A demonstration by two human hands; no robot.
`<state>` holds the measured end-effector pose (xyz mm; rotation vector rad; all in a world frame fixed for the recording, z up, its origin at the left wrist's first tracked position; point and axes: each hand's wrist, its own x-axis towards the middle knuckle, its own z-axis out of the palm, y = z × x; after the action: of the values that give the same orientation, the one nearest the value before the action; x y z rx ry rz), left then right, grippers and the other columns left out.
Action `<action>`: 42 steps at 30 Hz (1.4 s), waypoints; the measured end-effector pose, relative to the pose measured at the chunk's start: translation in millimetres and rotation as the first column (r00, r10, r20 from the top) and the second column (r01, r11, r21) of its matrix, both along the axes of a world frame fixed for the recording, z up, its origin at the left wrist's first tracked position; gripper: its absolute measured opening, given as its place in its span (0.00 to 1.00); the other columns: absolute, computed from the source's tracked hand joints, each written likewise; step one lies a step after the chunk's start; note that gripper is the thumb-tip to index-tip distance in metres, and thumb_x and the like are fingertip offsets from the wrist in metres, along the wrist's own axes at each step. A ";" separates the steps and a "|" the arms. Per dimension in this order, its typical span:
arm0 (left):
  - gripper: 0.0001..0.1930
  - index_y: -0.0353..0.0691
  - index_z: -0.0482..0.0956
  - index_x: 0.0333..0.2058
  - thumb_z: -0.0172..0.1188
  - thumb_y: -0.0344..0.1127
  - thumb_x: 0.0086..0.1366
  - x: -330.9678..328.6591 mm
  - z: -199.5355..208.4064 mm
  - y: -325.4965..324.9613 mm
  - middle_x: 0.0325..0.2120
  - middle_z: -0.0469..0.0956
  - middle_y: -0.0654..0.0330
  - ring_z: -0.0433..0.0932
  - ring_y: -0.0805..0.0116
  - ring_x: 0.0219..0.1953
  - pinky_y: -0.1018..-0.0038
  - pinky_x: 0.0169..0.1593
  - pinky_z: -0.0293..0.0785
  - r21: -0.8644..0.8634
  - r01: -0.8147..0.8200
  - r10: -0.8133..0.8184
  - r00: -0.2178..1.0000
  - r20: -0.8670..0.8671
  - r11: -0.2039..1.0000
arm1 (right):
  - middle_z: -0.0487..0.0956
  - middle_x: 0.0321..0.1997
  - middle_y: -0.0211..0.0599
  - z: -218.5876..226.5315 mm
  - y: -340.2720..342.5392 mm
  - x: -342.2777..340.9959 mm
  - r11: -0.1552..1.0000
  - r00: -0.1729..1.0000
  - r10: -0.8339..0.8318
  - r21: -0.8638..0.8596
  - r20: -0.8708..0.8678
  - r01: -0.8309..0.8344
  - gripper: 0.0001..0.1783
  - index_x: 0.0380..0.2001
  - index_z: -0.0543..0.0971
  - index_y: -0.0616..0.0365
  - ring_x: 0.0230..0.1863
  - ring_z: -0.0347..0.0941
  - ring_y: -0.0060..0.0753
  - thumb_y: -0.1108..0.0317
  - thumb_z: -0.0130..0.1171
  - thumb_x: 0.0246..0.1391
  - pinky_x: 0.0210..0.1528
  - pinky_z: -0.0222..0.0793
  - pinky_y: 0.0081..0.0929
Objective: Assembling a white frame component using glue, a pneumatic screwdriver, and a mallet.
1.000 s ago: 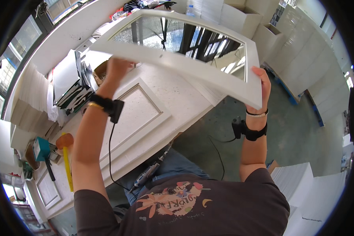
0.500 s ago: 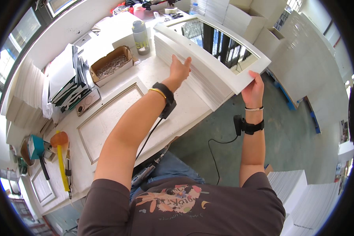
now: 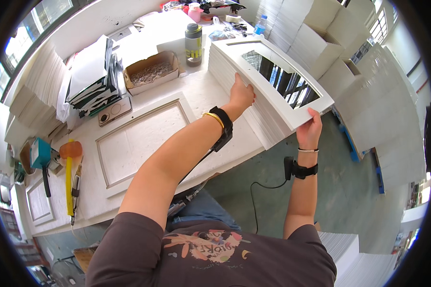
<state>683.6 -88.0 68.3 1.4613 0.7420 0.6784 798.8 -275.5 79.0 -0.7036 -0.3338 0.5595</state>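
A white frame panel with a reflective, mirror-like inset lies over a stack of white panels at the table's right end. My right hand grips its near right corner, thumb on top and the other fingers mostly hidden below. My left hand is at the stack's near side, fingers apart, close to the panel's long edge; whether it touches is unclear. Left of that hand, a white panel with a recessed middle lies flat on the white worktable.
Behind the hands stand a grey bottle and a carton of small metal pieces. Farther left are a pile of sheets, a mallet and a teal-headed tool. Stacked boards rise at right.
The view has shifted, so the table things sit farther right in the picture. The mirrored panel's right end looks slightly lower, with my right hand still on its corner.
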 end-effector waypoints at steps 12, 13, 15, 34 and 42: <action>0.17 0.33 0.55 0.49 0.45 0.28 0.61 0.0 -0.9 3.3 0.18 0.73 0.56 0.72 0.70 0.14 0.76 0.16 0.68 -0.017 -0.031 0.030 0.999 -0.009 0.999 | 0.73 0.30 0.29 -2.6 -1.8 -2.1 0.998 0.999 0.043 -0.055 0.012 -0.042 0.03 0.30 0.72 0.58 0.35 0.71 0.26 0.74 0.50 0.50 0.42 0.67 0.26; 0.17 0.34 0.55 0.48 0.45 0.27 0.61 1.8 -2.4 2.7 0.18 0.73 0.56 0.72 0.70 0.14 0.76 0.16 0.68 -0.009 -0.031 0.031 0.999 -0.005 0.999 | 0.73 0.30 0.29 -1.9 -5.5 0.6 0.998 0.999 0.035 -0.057 0.009 -0.034 0.03 0.30 0.72 0.58 0.35 0.71 0.26 0.74 0.50 0.50 0.42 0.67 0.26; 0.17 0.35 0.55 0.48 0.45 0.28 0.61 7.6 -5.3 -1.6 0.18 0.73 0.56 0.72 0.70 0.14 0.75 0.16 0.68 -0.011 -0.025 0.025 1.000 0.014 1.000 | 0.75 0.32 0.31 -0.4 -16.3 12.6 0.978 0.995 0.092 -0.192 0.035 -0.084 0.05 0.32 0.73 0.59 0.36 0.73 0.26 0.71 0.52 0.51 0.41 0.69 0.25; 0.21 0.41 0.47 0.54 0.39 0.25 0.64 -2.3 -0.9 3.4 0.24 0.71 0.58 0.76 0.67 0.26 0.74 0.34 0.80 -0.254 0.184 -0.153 0.979 0.138 0.950 | 0.73 0.19 0.35 18.1 -29.4 23.9 0.390 0.870 0.332 -0.893 0.363 0.224 0.30 0.23 0.74 0.65 0.19 0.74 0.28 0.42 0.58 0.45 0.23 0.72 0.22; 0.32 0.42 0.32 0.60 0.38 0.22 0.62 -0.4 -8.9 7.9 0.24 0.71 0.52 0.77 0.62 0.24 0.73 0.30 0.81 -0.295 0.228 -0.163 0.960 0.230 0.928 | 0.74 0.16 0.39 20.0 -25.1 26.3 0.217 0.783 0.427 -0.892 0.452 0.396 0.30 0.21 0.75 0.68 0.14 0.72 0.29 0.44 0.56 0.47 0.19 0.73 0.23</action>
<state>683.2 -80.0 59.4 1.1317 0.5110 0.5146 825.1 -300.6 98.9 -2.2722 -0.6205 0.4875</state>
